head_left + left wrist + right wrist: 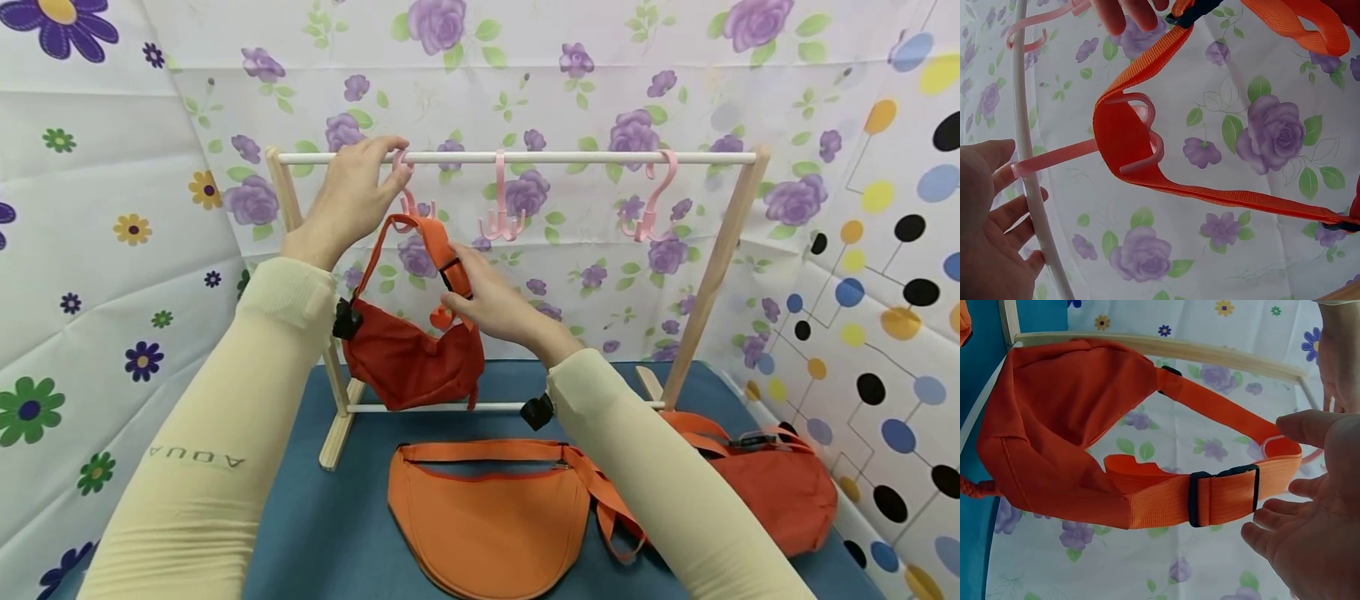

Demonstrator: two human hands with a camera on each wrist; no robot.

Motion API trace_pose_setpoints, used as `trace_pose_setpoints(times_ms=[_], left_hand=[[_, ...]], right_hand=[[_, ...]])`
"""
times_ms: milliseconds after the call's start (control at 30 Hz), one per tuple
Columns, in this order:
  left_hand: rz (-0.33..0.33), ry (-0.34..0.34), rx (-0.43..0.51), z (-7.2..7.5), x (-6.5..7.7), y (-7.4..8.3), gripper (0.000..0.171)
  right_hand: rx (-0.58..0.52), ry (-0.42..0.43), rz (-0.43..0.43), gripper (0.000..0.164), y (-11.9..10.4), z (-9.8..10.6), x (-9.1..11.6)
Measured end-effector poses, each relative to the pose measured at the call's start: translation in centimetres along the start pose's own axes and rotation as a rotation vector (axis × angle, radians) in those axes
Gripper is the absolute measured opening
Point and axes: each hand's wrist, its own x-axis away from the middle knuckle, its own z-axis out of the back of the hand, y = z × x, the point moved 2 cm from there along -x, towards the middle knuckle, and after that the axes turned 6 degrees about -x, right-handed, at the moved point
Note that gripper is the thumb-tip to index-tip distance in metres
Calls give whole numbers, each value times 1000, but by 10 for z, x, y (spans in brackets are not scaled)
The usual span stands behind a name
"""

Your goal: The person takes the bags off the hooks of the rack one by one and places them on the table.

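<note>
In the head view my left hand (352, 196) is up at the white rail (450, 157). The left wrist view shows its fingers curled round that rail, with thumb and forefinger at the top of a pink hook (1060, 156). A red waist bag (412, 354) hangs below, its orange strap (1210, 195) looped over the hook's prongs. Beside the strap's black buckle (1225, 481) is my right hand (498, 296). Its fingers look spread and loose in the right wrist view, near the strap but not wrapped round it.
Two more pink hooks hang on the rail, one at the middle (501, 208) and one to the right (656, 204). An orange waist bag (491, 521) lies on the blue table (300, 517), with a red bag (780, 492) at the right. Wooden posts (712, 283) support the rail.
</note>
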Motion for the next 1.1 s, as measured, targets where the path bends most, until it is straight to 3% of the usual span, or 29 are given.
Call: trace_pose_setpoints(times_ms=[167,567,833,1100], left_hand=[[-18,0,-23,-2,0,-2,47],[18,112,-17,-4,3,-6,42],[23,126,-8,-7,3,-6,42],[21,121,-25,-8,2,-4,42]], right_hand=[[11,16,-35,81,1,-2,-5],[21,59,-53,82,-1,-10,-27],[-104,121,-59,82,4,-14,-41],[-67,179,-24,78,5,-16,-40]])
